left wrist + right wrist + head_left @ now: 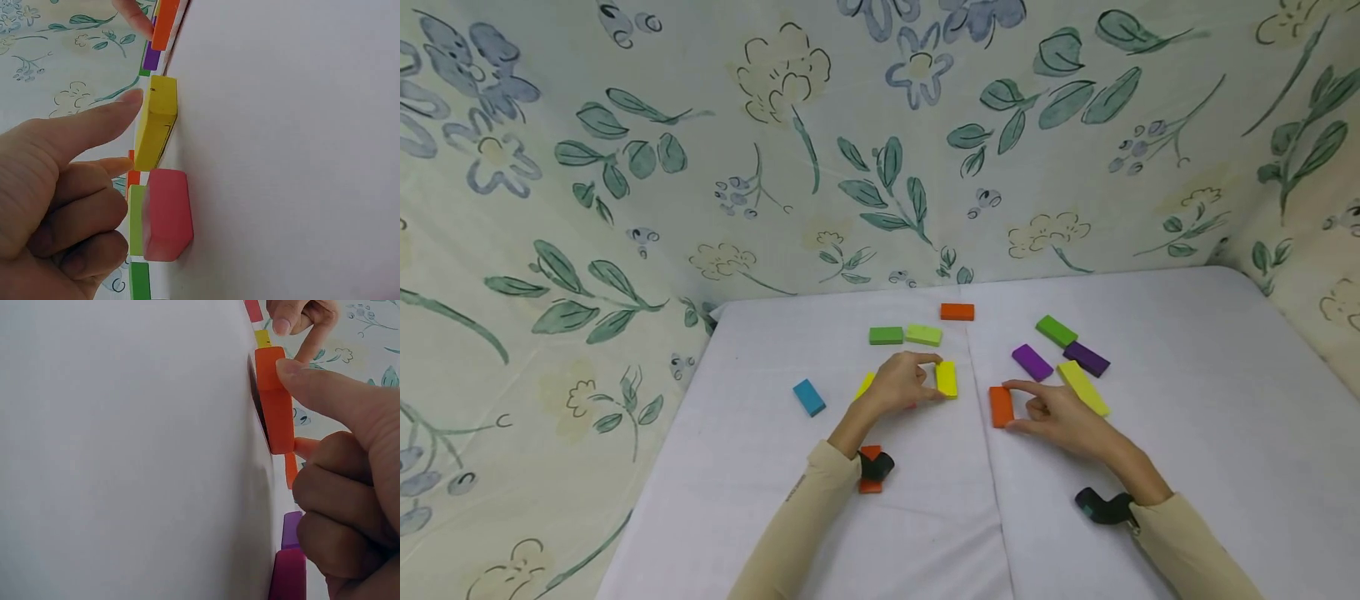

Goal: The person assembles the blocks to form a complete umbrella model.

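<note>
My left hand (897, 385) pinches a yellow block (947, 380) by its two ends, with thumb and index finger. That block lies near the middle of the white-covered table. To its right, my right hand (1060, 415) holds an orange block (1002, 407) the same way. The left wrist view shows a pink block (167, 215) close beside the yellow one; in the head view the left hand mostly hides it. Behind the left hand, another yellow block (866, 383) is partly covered. The remaining fingers of both hands are curled in.
Further back lie a green block (886, 336), a lime block (923, 335) and an orange-red block (957, 312). A blue block (809, 397) sits left. Around the right hand are purple (1032, 362), dark purple (1087, 359), green (1057, 331) and yellow (1082, 387) blocks. Another orange block (871, 485) is under the left wrist.
</note>
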Available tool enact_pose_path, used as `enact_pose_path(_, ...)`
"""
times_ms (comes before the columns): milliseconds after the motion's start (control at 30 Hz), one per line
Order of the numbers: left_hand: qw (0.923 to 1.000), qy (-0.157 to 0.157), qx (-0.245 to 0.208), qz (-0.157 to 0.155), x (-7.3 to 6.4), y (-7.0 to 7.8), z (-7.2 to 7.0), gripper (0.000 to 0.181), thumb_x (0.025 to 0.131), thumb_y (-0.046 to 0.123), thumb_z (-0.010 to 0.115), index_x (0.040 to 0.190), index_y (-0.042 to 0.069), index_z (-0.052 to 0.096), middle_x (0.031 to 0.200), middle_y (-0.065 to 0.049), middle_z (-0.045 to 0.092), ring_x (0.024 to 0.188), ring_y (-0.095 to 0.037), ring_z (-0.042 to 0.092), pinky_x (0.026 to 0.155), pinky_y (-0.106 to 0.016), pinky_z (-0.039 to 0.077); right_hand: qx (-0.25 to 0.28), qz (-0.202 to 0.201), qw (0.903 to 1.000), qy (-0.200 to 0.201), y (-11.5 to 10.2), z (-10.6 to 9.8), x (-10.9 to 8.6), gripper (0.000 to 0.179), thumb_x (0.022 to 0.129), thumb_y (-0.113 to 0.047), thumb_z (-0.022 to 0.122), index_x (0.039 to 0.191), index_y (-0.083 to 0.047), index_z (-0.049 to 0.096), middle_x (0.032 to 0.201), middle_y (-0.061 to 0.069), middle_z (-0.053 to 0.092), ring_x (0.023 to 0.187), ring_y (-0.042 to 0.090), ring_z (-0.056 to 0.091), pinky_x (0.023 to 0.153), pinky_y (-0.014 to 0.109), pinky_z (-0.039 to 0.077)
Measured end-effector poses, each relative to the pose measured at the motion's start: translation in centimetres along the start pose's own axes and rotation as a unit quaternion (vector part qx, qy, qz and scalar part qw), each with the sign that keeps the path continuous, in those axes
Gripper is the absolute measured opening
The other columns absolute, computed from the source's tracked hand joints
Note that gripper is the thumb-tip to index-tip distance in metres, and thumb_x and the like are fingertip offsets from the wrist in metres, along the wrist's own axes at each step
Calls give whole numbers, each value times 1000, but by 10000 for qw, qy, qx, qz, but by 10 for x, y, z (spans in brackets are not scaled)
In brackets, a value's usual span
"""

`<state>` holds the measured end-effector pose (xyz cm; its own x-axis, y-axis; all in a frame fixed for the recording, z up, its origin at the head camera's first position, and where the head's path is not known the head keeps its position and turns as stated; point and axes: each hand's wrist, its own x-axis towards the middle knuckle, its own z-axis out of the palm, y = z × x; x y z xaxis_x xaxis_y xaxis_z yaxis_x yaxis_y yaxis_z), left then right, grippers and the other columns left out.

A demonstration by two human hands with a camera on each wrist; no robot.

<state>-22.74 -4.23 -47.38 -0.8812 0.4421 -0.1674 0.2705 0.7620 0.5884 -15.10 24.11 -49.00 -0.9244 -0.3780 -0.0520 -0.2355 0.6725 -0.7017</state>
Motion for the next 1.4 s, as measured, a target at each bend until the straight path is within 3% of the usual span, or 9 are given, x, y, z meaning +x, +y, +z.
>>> enact_pose_path(233,10000,59,-6,22,-3,-1,-8,53,87,30,85,136,18,70,56,5,28,48,-13,26,52,-23,22,155,-124,9996,-195,-10,7,2,62,89,-30,83,141,-7,59,63,-9,32,53,1,26,51,21,26)
enact_pose_path(500,9994,98,305,120,-1,-2,-8,51,85,33,86,133,21,72,61,6,30,67,-11,42,61,-23,29,308,-388,9975,-497,-27,23,11,62,88,-33,83,140,-9,60,62,-11,30,53,1,25,53,21,25)
enact_pose_path(667,9993,164,306,120,0,-4,-7,51,84,34,87,132,22,73,61,6,34,71,-12,47,61,-22,30,301,-636,9964,-469,-37,33,16,60,88,-30,83,138,-6,62,62,-12,29,54,0,25,55,21,24)
enact_pose_path(967,9997,52,197,109,0,-3,-8,51,84,34,87,132,23,73,58,5,29,55,-12,35,53,-22,24,107,-704,9972,-227,-43,43,21,60,87,-30,85,134,-3,63,61,-12,31,52,-1,27,54,20,24)
enact_pose_path(1133,9997,47,220,36,-1,-1,-8,51,84,34,87,132,25,73,58,5,30,55,-12,36,54,-23,24,-32,-771,9968,-208,-42,45,21,61,87,-29,85,137,-3,63,61,-13,31,52,-2,27,54,20,24)
enact_pose_path(1400,9996,14,269,21,-1,-1,-6,51,85,35,86,133,26,72,58,5,29,55,-11,36,54,-21,24,-359,-858,9953,-259,-44,45,20,57,90,-31,82,142,-14,65,60,-14,29,52,-1,28,54,18,24)
